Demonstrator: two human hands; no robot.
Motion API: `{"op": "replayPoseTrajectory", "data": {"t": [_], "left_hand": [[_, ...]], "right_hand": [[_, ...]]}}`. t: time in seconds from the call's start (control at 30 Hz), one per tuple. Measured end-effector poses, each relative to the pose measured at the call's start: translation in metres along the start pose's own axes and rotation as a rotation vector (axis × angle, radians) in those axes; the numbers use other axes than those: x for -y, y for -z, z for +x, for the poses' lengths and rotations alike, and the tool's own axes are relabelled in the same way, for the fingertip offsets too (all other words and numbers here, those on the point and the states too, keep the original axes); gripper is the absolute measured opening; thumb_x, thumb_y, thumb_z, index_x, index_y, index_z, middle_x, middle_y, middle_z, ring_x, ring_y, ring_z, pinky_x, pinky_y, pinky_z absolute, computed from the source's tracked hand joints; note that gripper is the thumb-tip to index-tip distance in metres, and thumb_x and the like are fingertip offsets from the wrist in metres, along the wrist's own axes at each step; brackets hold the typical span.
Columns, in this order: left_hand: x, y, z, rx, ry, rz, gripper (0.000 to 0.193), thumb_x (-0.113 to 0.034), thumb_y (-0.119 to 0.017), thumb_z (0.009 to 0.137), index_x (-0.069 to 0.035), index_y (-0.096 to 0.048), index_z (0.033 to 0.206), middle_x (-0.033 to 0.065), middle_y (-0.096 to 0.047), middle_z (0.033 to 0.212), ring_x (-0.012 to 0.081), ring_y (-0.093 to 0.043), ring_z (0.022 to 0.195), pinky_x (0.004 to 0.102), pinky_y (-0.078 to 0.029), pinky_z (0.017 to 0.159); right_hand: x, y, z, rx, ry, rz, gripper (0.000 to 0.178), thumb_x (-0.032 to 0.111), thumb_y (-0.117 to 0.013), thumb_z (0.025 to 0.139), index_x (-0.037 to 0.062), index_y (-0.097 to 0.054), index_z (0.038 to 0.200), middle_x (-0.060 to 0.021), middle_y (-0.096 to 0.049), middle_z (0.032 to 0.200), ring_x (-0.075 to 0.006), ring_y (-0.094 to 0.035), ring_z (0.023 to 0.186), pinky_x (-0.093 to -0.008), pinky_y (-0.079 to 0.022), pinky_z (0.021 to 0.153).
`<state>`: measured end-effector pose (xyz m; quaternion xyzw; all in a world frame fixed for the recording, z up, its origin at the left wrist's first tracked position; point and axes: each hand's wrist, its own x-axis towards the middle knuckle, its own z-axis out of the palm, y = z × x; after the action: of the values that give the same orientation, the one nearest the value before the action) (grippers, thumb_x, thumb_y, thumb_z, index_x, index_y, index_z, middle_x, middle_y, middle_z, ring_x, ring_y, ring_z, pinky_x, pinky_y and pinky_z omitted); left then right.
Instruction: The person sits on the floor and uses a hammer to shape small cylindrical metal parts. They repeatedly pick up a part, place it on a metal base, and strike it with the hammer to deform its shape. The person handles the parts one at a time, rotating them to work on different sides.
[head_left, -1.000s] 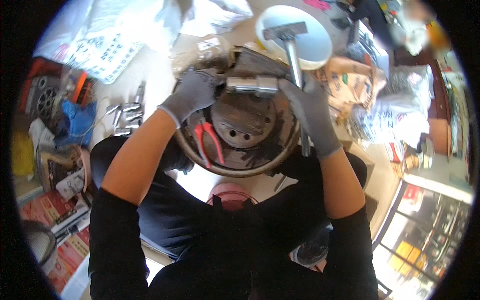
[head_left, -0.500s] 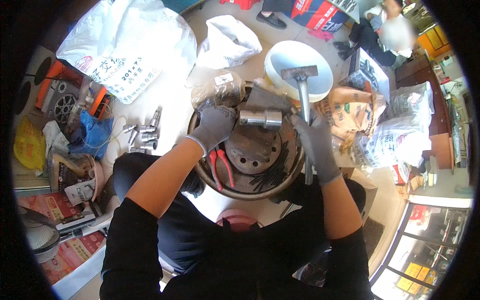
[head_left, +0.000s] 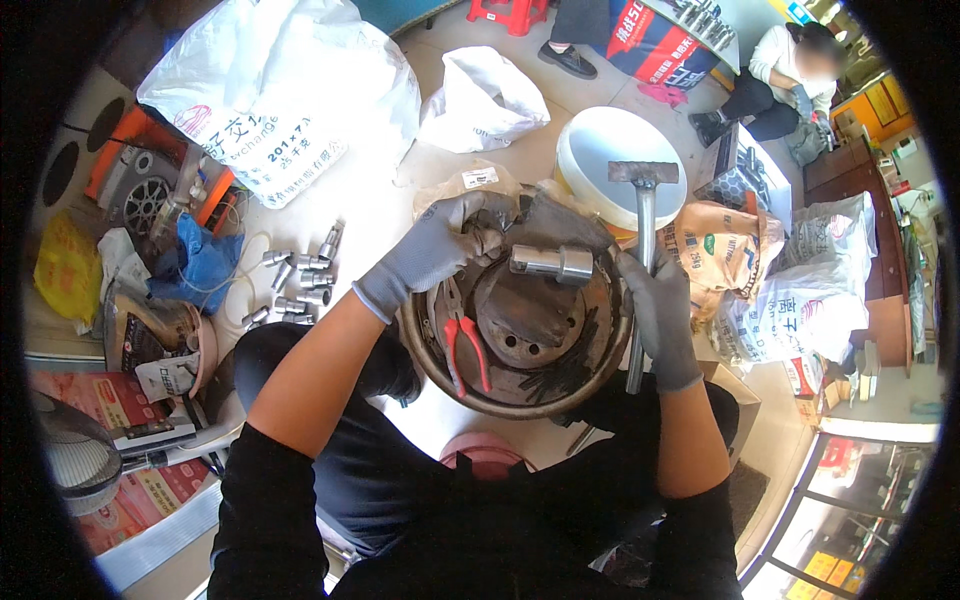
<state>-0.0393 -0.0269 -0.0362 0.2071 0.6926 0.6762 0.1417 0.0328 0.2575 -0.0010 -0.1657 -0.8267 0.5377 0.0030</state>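
In a grey glove, my right hand (head_left: 662, 315) grips the metal handle of a hammer (head_left: 643, 177), its head pointing away from me. My left hand (head_left: 432, 245), also gloved, is closed with its fingers curled together at the left rim of a round metal wheel-like basin (head_left: 470, 403); what they hold is too small to make out. Between the hands a shiny metal cylinder (head_left: 552, 263) lies on its side on the block in the basin. Red-handled pliers (head_left: 467, 350) rest at the basin's left, and thin dark pins (head_left: 555, 378) lie at its right. A clear plastic bag (head_left: 468, 183) sits just beyond my left hand.
Several metal cylinders (head_left: 305, 280) lie on the floor at left. A white bucket (head_left: 600, 150), a brown paper sack (head_left: 725, 250) and white sacks (head_left: 290, 90) stand around the basin. Another person (head_left: 785, 80) sits at the far right. A red stool (head_left: 510, 14) stands at the back.
My left hand has drawn up and back from beside the plastic bag, fingers now curled, uncovering the pliers' jaws. The right hand keeps its grip on the hammer. The whole view has shifted slightly.
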Motion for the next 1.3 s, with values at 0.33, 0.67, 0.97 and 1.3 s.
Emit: {"op": "replayPoseTrajectory", "data": {"t": [0.33,0.67,0.97,1.3], "left_hand": [[-0.004,-0.009,-0.001,0.102,-0.044,0.089,0.017,0.002,-0.063,0.092,-0.001,-0.066,0.109,0.0,-0.064,0.1,0.0096,-0.058,0.091,0.025,-0.049,0.084],[-0.011,-0.036,0.007,0.014,0.028,0.112,0.022,-0.014,-0.062,0.098,-0.001,-0.064,0.116,0.002,-0.065,0.101,0.0115,-0.058,0.094,0.0271,-0.048,0.087],[-0.008,-0.057,0.017,-0.008,0.114,-0.016,0.022,-0.009,-0.06,0.098,0.0,-0.063,0.119,0.0051,-0.067,0.103,0.0128,-0.062,0.096,0.0278,-0.051,0.088],[0.005,-0.065,0.021,0.021,0.083,0.096,0.017,-0.003,-0.056,0.097,0.002,-0.062,0.111,0.0105,-0.069,0.102,0.0175,-0.064,0.096,0.0306,-0.051,0.088]], "right_hand": [[0.007,-0.018,-0.007,0.068,0.014,-0.017,0.028,0.023,-0.07,0.093,-0.0007,-0.064,0.107,0.0028,-0.058,0.077,-0.0046,-0.05,0.066,-0.0225,-0.043,0.058],[-0.001,-0.024,-0.004,0.214,0.045,0.121,0.042,0.008,-0.066,0.09,-0.0037,-0.057,0.13,-0.0091,-0.067,0.107,-0.0157,-0.061,0.097,-0.0307,-0.049,0.091],[-0.003,-0.021,-0.012,0.273,0.032,0.092,0.063,0.009,-0.066,0.092,0.0028,-0.042,0.15,-0.0014,-0.062,0.102,-0.0072,-0.054,0.09,-0.0237,-0.048,0.084],[0.03,-0.012,-0.002,0.12,0.09,-0.11,0.039,0.024,-0.07,0.088,-0.0023,-0.062,0.116,-0.0132,-0.067,0.091,-0.0185,-0.065,0.082,-0.0335,-0.053,0.076]]}}
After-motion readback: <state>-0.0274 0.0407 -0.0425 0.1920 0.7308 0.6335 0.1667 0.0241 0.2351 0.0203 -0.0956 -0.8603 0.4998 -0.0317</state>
